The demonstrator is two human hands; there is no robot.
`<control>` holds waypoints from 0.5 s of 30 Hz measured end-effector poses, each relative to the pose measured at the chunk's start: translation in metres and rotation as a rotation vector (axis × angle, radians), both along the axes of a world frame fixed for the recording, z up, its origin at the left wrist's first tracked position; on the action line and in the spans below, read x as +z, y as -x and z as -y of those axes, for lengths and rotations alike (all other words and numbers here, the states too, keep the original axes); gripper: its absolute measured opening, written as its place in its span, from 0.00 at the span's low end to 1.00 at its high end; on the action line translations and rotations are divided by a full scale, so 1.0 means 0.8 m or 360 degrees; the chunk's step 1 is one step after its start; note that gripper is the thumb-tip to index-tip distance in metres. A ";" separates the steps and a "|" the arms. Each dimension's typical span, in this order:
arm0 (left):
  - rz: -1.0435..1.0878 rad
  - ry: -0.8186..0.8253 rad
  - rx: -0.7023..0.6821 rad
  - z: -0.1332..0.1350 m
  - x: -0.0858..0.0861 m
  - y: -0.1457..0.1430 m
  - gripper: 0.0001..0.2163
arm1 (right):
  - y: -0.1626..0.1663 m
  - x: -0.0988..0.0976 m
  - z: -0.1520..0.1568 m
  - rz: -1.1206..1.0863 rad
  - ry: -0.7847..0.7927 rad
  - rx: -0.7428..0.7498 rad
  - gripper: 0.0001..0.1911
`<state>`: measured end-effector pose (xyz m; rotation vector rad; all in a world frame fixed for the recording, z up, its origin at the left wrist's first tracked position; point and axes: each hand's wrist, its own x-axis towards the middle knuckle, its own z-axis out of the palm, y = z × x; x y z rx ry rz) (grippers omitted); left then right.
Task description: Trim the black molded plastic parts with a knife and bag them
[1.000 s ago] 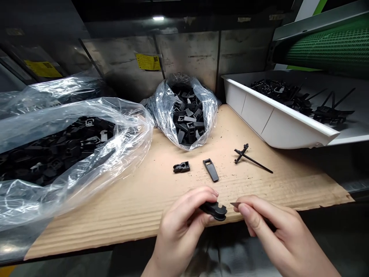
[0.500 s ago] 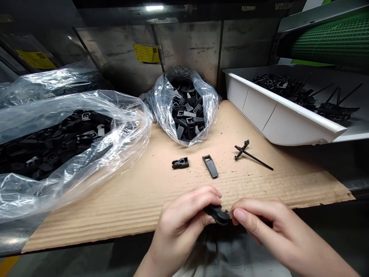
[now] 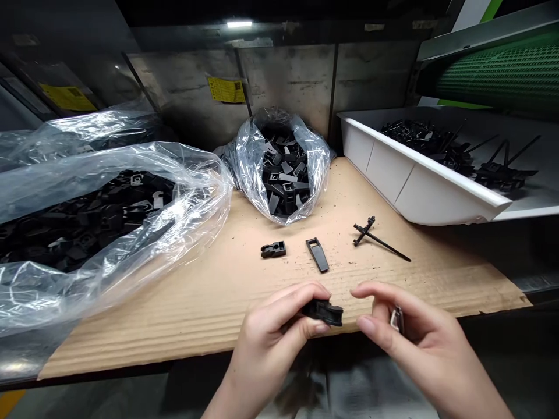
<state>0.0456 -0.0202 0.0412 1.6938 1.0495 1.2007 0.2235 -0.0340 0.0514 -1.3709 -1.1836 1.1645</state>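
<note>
My left hand [image 3: 283, 326] pinches a black plastic clip [image 3: 325, 312] with a curved, grooved end pointing right, just above the cardboard's front edge. Its rear part is hidden by the fingers. To the right, my right hand [image 3: 406, 329] is apart from the clip, its thumb and index finger spread. A small shiny metal piece [image 3: 397, 319] is tucked against its curled fingers; its kind cannot be made out. Beyond the hands lie a black plastic block with a round hole [image 3: 273, 249], a tapered black tab with a square opening [image 3: 317, 255] and a black cable tie with a cross-shaped head [image 3: 371, 233].
Black parts fill a clear plastic bag [image 3: 321, 166] at the back and a larger open bag [image 3: 196, 192] on the left. A white tray [image 3: 419, 180] at the right holds black ties. Below everything is a cardboard sheet [image 3: 174, 314]; a green mesh roller [image 3: 502, 64] hangs upper right.
My right hand has drawn away from the clip, and its thumb and index finger have parted. The metal piece now shows in it. The clip has turned slightly in my left hand.
</note>
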 end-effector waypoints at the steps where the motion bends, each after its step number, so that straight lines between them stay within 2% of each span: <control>1: -0.0003 0.0023 -0.0004 0.000 0.000 0.000 0.16 | 0.006 -0.001 0.001 0.0041 -0.0074 -0.0053 0.08; 5: -0.0014 0.0090 -0.0047 0.000 0.005 -0.001 0.11 | 0.023 -0.005 -0.002 -0.0045 -0.0287 -0.0074 0.04; 9: -0.0018 0.0155 -0.0020 -0.001 0.010 -0.003 0.08 | 0.017 -0.017 -0.011 -0.0101 -0.0336 -0.0138 0.06; 12: 0.0014 0.0165 0.0013 0.000 0.009 -0.004 0.08 | 0.005 -0.026 -0.012 0.0047 -0.0389 -0.0260 0.06; 15: 0.0017 0.0131 -0.0036 0.000 0.007 -0.002 0.09 | -0.002 -0.024 -0.008 0.0231 -0.0366 -0.0305 0.06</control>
